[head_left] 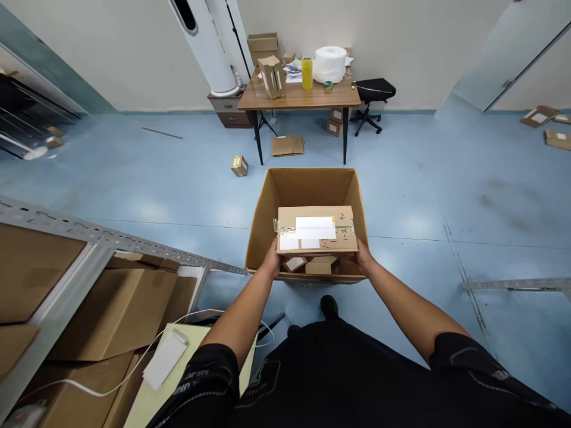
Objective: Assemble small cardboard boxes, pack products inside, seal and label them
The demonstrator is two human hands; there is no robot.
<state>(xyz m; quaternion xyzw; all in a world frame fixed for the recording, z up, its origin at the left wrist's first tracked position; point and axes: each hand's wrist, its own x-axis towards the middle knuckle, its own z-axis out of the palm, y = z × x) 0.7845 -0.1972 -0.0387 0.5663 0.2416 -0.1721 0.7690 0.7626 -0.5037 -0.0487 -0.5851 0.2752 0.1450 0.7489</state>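
Observation:
I hold a small flat cardboard box point(330, 234) with white labels and handwriting on its top. My left hand point(271, 262) grips its left end and my right hand point(363, 258) grips its right end. The box hangs over a large open cardboard carton point(263, 214) that stands on the blue floor in front of me. Under the held box, inside the carton, lie several smaller cardboard packages point(318, 267), partly hidden.
A metal shelf rack point(89, 238) with large cardboard boxes point(116, 309) fills the left. A wooden table point(298, 97) with boxes, a white roll and a yellow container stands at the back, with a black chair point(372, 95) beside it. Loose boxes point(239, 165) lie on the floor.

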